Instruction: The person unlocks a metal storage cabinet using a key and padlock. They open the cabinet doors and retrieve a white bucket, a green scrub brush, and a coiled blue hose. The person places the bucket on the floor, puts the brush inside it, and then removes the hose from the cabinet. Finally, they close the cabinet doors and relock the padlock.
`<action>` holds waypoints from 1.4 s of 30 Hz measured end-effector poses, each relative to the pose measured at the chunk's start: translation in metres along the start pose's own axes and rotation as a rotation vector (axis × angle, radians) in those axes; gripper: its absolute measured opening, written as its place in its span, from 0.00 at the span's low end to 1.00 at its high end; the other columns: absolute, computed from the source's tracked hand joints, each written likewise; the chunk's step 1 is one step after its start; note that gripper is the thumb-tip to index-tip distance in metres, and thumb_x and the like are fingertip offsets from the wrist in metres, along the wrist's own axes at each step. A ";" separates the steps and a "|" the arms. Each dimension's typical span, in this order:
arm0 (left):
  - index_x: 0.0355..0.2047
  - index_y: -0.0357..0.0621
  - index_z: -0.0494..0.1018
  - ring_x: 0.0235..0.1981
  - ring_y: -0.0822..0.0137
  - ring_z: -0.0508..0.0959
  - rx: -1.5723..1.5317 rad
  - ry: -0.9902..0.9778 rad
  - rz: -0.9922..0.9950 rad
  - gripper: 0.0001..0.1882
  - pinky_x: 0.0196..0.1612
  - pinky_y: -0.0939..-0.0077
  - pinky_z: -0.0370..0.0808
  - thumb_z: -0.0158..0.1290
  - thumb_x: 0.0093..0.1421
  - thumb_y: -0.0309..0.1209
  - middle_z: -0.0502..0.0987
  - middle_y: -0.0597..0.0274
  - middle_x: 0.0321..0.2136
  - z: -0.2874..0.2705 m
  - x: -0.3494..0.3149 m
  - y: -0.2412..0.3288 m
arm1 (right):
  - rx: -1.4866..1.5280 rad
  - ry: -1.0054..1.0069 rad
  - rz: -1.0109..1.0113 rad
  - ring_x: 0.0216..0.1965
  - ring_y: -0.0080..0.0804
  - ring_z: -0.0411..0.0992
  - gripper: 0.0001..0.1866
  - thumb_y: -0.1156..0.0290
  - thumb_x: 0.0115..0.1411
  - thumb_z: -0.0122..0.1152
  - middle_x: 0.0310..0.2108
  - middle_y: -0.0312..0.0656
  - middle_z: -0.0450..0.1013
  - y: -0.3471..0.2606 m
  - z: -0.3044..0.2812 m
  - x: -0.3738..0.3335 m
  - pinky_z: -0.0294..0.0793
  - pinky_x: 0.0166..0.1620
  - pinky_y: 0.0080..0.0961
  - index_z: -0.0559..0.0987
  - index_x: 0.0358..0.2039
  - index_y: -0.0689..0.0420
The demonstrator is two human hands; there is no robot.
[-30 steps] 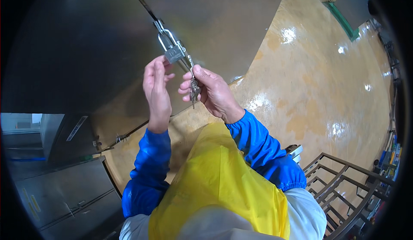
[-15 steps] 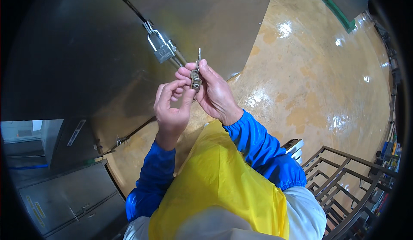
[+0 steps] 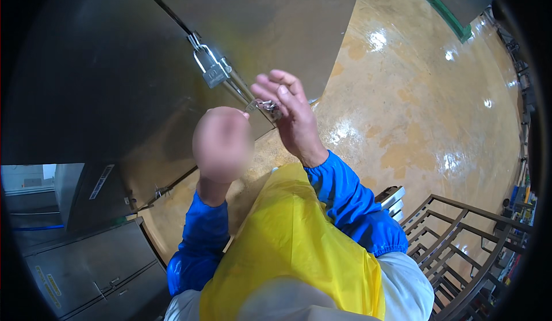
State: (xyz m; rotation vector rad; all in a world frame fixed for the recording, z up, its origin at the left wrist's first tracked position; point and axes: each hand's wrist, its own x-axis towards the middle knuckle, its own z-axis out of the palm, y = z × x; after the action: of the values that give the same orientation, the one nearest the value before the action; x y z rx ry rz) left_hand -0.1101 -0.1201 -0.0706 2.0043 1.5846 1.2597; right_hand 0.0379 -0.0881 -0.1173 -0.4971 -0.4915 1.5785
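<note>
A bunch of metal keys [image 3: 268, 107] hangs between my two hands, in front of the dark panel. My left hand [image 3: 221, 144] is smeared by motion, with its back to the view. It looks closed, and its fingertips meet the near side of the bunch; most of the grip is hidden. Beside the keys, my right hand [image 3: 296, 117] has its fingers spread and slightly bent, with the bunch near its palm. Just beyond, a silver padlock [image 3: 215, 75] hangs by its shackle from a metal latch [image 3: 195, 40] on the dark panel's edge.
A large dark metal panel [image 3: 115, 62] fills the far left. Grey metal doors [image 3: 92, 263] stand at the lower left. Dark metal racking [image 3: 460, 234] is at the lower right, and the tan floor [image 3: 402, 119] shines as if wet. A green-edged block [image 3: 451, 19] sits far right.
My right hand has loosened from the keys and spread its fingers. My left hand has turned its back to the view and moved slightly left. The upright key no longer shows.
</note>
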 end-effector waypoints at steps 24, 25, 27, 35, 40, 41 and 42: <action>0.53 0.39 0.74 0.45 0.69 0.81 -0.823 -0.131 -0.507 0.23 0.49 0.72 0.74 0.46 0.74 0.48 0.82 0.59 0.44 -0.006 0.065 -0.043 | -0.495 -0.178 0.026 0.27 0.13 0.65 0.12 0.65 0.68 0.61 0.25 0.28 0.72 0.032 0.011 0.025 0.64 0.30 0.18 0.80 0.30 0.58; 0.53 0.39 0.74 0.45 0.68 0.81 -0.821 -0.119 -0.518 0.22 0.49 0.72 0.75 0.47 0.74 0.47 0.82 0.58 0.44 -0.003 0.066 -0.047 | -0.493 -0.169 0.017 0.27 0.13 0.65 0.12 0.65 0.68 0.61 0.25 0.28 0.71 0.032 0.014 0.026 0.64 0.30 0.17 0.80 0.30 0.59; 0.52 0.39 0.75 0.44 0.68 0.82 -0.842 -0.102 -0.533 0.21 0.48 0.72 0.76 0.48 0.74 0.45 0.83 0.57 0.43 0.000 0.065 -0.048 | -0.489 -0.143 -0.004 0.26 0.13 0.64 0.11 0.66 0.68 0.61 0.24 0.28 0.71 0.032 0.015 0.028 0.63 0.29 0.17 0.80 0.30 0.59; 0.47 0.36 0.76 0.40 0.69 0.82 -0.904 -0.055 -0.548 0.19 0.45 0.74 0.79 0.51 0.72 0.42 0.83 0.55 0.41 0.005 0.062 -0.046 | -0.580 -0.022 -0.115 0.26 0.14 0.68 0.12 0.66 0.69 0.60 0.24 0.31 0.73 0.044 0.031 0.028 0.68 0.28 0.18 0.79 0.30 0.60; 0.46 0.35 0.77 0.32 0.75 0.80 -0.933 -0.030 -0.520 0.19 0.35 0.82 0.79 0.52 0.72 0.42 0.83 0.57 0.37 0.008 0.062 -0.046 | -0.550 -0.034 -0.131 0.28 0.16 0.73 0.13 0.64 0.72 0.56 0.26 0.32 0.74 0.047 0.037 0.032 0.74 0.27 0.19 0.78 0.32 0.57; 0.46 0.35 0.77 0.31 0.77 0.80 -0.948 -0.044 -0.523 0.19 0.32 0.84 0.79 0.52 0.72 0.42 0.83 0.57 0.37 0.006 0.062 -0.048 | -0.321 -0.046 0.024 0.28 0.17 0.74 0.13 0.63 0.72 0.56 0.26 0.32 0.75 0.046 0.039 0.033 0.75 0.26 0.20 0.78 0.33 0.56; 0.46 0.34 0.77 0.30 0.78 0.79 -0.959 -0.101 -0.551 0.20 0.31 0.85 0.78 0.51 0.72 0.42 0.83 0.58 0.36 0.003 0.062 -0.050 | -0.091 -0.057 0.178 0.28 0.18 0.75 0.12 0.62 0.73 0.55 0.27 0.32 0.75 0.046 0.041 0.033 0.77 0.26 0.21 0.78 0.34 0.56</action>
State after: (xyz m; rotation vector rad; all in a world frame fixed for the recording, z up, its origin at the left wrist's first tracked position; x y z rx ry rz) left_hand -0.1390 -0.0462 -0.0782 0.9393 1.0363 1.2867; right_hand -0.0251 -0.0588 -0.1116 -0.5786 -0.5774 1.7501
